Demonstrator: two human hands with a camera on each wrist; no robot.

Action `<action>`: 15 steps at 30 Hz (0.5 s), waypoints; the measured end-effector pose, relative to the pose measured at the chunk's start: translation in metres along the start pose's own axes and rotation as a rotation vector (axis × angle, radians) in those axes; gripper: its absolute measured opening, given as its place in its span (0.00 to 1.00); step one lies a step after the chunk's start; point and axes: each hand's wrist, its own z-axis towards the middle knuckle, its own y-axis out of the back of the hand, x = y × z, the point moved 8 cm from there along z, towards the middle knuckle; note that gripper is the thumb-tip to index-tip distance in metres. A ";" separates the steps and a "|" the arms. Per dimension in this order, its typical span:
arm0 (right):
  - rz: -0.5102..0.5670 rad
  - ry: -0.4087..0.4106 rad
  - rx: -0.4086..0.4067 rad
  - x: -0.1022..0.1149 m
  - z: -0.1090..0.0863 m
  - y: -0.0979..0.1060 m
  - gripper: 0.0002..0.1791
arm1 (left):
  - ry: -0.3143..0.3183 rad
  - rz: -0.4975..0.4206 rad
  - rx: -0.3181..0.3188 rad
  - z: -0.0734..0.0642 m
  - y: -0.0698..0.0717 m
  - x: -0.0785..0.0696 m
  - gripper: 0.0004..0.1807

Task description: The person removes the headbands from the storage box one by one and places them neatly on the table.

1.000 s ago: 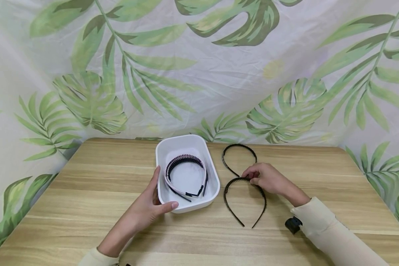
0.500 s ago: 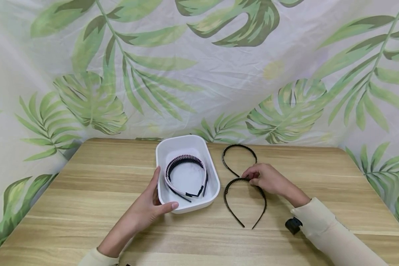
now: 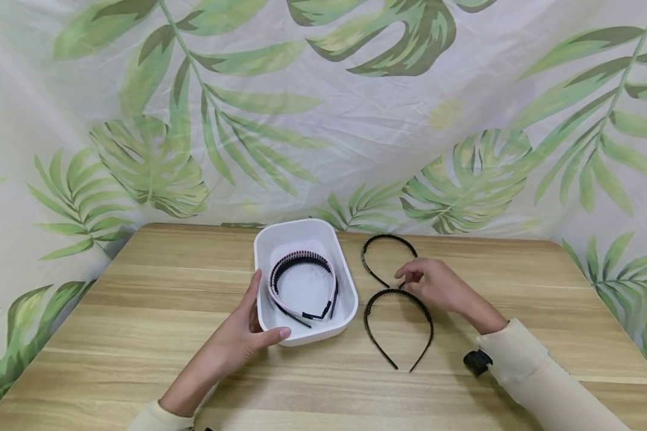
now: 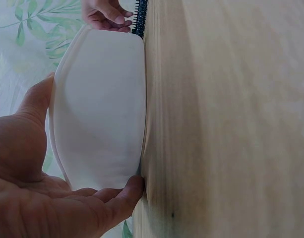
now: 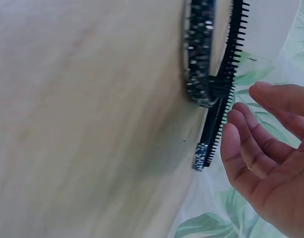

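My left hand (image 3: 229, 344) grips the near left corner of a white plastic bin (image 3: 350, 299), thumb on the rim and fingers against the side. Inside it lie a pale pink headband (image 3: 273, 294) and a black toothed headband (image 3: 302, 261), overlapping. To the right of the bin, a black headband with teeth (image 3: 390, 291) lies flat, its ends pointing toward me. My right hand (image 3: 437, 287) hovers beside its top, fingers loosely bent and apart from it in the right wrist view. Another black headband (image 3: 386, 236) lies just behind, one end partly hidden by that hand.
Everything stands on a wood-grain table (image 3: 140, 311). A leaf-printed cloth (image 3: 356, 131) hangs along the table's back edge. A small black device (image 3: 477, 363) sits at the right sleeve cuff.
My right hand has let go of the nearer black headband and lifted slightly up and away from it. The left hand keeps holding the bin.
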 end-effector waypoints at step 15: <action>-0.010 0.072 -0.061 0.030 0.008 0.013 0.12 | 0.008 0.004 -0.006 0.001 0.001 0.001 0.70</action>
